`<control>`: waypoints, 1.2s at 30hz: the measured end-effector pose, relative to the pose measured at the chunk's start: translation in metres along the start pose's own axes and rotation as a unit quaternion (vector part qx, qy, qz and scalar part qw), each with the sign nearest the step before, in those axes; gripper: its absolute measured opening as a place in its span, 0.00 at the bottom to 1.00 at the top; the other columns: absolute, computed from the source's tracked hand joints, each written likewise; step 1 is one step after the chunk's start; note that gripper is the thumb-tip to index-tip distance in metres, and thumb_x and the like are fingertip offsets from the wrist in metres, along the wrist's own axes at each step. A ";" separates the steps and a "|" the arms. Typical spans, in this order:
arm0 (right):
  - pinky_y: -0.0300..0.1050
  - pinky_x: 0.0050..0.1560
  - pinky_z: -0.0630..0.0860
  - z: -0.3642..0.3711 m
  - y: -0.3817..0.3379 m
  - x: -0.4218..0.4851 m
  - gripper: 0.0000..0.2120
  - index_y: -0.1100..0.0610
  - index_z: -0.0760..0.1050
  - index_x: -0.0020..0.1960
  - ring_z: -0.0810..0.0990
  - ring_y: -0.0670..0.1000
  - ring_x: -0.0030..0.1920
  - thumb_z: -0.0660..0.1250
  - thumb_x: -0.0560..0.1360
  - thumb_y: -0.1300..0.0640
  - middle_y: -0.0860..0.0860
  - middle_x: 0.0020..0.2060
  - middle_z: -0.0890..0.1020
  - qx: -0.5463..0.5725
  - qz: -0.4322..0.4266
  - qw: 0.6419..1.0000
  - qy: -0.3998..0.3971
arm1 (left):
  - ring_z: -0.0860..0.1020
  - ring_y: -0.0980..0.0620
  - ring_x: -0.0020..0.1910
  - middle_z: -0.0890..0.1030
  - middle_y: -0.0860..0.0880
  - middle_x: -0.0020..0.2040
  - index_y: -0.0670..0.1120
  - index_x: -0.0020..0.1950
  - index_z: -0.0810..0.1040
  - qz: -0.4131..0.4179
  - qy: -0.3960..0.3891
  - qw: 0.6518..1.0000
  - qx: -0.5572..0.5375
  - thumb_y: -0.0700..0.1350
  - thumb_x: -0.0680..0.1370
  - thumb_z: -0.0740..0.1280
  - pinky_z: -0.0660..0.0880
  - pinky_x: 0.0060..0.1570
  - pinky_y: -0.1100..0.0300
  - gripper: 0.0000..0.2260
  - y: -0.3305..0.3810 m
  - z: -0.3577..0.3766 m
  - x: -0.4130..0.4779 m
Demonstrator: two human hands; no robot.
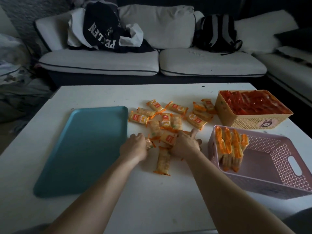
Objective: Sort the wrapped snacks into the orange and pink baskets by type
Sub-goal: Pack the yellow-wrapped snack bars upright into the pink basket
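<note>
Several yellow-and-orange wrapped snacks (168,119) lie scattered on the white table (152,191). My left hand (135,146) grips one snack pack (149,143) at the near edge of the pile. My right hand (185,144) grips another pack (168,138) beside it. One pack (163,162) lies between my wrists. The orange basket (249,120) at the far right is full of red wrapped snacks (253,103). The pink basket (270,174) in front of it holds a row of yellow-orange packs (231,149) standing at its left end.
A blue-green tray (87,149) lies on the left of the table, next to the pile. Behind the table stands a white sofa (152,59) with dark clothing (104,27) and a black backpack (217,31) on it.
</note>
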State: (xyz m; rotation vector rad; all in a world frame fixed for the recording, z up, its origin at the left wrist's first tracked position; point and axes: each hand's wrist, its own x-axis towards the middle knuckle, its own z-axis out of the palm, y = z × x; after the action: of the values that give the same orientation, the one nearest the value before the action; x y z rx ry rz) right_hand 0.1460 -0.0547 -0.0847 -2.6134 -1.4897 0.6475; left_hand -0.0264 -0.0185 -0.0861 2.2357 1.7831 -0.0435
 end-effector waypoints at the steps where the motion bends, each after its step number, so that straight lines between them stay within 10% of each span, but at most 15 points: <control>1: 0.56 0.53 0.79 0.001 0.000 0.001 0.27 0.51 0.66 0.71 0.67 0.68 0.64 0.67 0.73 0.54 0.61 0.72 0.57 -0.005 -0.001 1.000 -0.005 | 0.77 0.41 0.61 0.73 0.44 0.62 0.45 0.66 0.69 0.001 -0.007 1.000 0.003 0.38 0.78 0.65 0.74 0.52 0.50 0.17 -0.001 0.000 -0.001; 7: 0.55 0.53 0.76 -0.007 0.006 -0.006 0.25 0.56 0.70 0.69 0.70 0.64 0.57 0.66 0.74 0.48 0.60 0.61 0.68 0.041 0.020 0.999 -0.006 | 0.79 0.44 0.46 0.74 0.47 0.53 0.49 0.62 0.63 -0.058 -0.036 0.984 -0.166 0.39 0.75 0.67 0.80 0.36 0.53 0.20 -0.005 -0.002 -0.009; 11: 0.53 0.50 0.83 -0.015 0.014 -0.036 0.15 0.57 0.75 0.57 0.80 0.59 0.50 0.70 0.73 0.52 0.54 0.47 0.75 0.216 0.023 0.976 0.015 | 0.78 0.48 0.44 0.75 0.47 0.50 0.49 0.61 0.63 -0.154 -0.048 0.888 -0.431 0.40 0.75 0.70 0.80 0.34 0.54 0.21 -0.003 -0.003 -0.022; 17: 0.53 0.47 0.85 0.001 0.006 -0.070 0.31 0.52 0.67 0.67 0.84 0.53 0.48 0.78 0.69 0.54 0.54 0.51 0.82 0.555 0.051 0.822 -0.118 | 0.83 0.45 0.50 0.84 0.45 0.51 0.49 0.58 0.77 -0.185 -0.106 0.803 -0.557 0.49 0.69 0.73 0.83 0.36 0.52 0.19 0.022 0.010 -0.048; 21: 0.59 0.49 0.84 -0.003 0.005 -0.082 0.22 0.61 0.76 0.61 0.85 0.59 0.48 0.76 0.70 0.58 0.61 0.51 0.84 0.626 0.070 0.760 -0.162 | 0.84 0.43 0.48 0.86 0.43 0.47 0.45 0.55 0.83 -0.202 -0.116 0.754 -0.614 0.46 0.74 0.72 0.83 0.40 0.52 0.11 0.024 0.005 -0.055; 30: 0.55 0.50 0.84 -0.100 0.051 -0.113 0.27 0.54 0.77 0.61 0.86 0.58 0.50 0.78 0.64 0.54 0.58 0.51 0.86 0.627 -0.123 0.768 -0.048 | 0.85 0.47 0.47 0.87 0.44 0.50 0.46 0.54 0.85 0.053 -0.060 0.746 -0.661 0.46 0.76 0.70 0.78 0.43 0.56 0.09 0.102 -0.069 -0.091; 36: 0.56 0.53 0.83 -0.152 0.173 -0.120 0.20 0.57 0.77 0.60 0.87 0.56 0.49 0.76 0.70 0.60 0.56 0.48 0.87 0.659 -0.088 0.747 0.031 | 0.86 0.45 0.48 0.88 0.46 0.45 0.47 0.47 0.86 0.080 -0.103 0.754 -0.644 0.49 0.71 0.73 0.82 0.48 0.54 0.09 0.240 -0.049 -0.101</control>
State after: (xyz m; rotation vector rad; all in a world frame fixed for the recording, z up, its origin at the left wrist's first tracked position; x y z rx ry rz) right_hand 0.2916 -0.2235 0.0482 -1.3281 -0.6822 1.0289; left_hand 0.1725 -0.1510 0.0284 1.2213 0.8989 0.7168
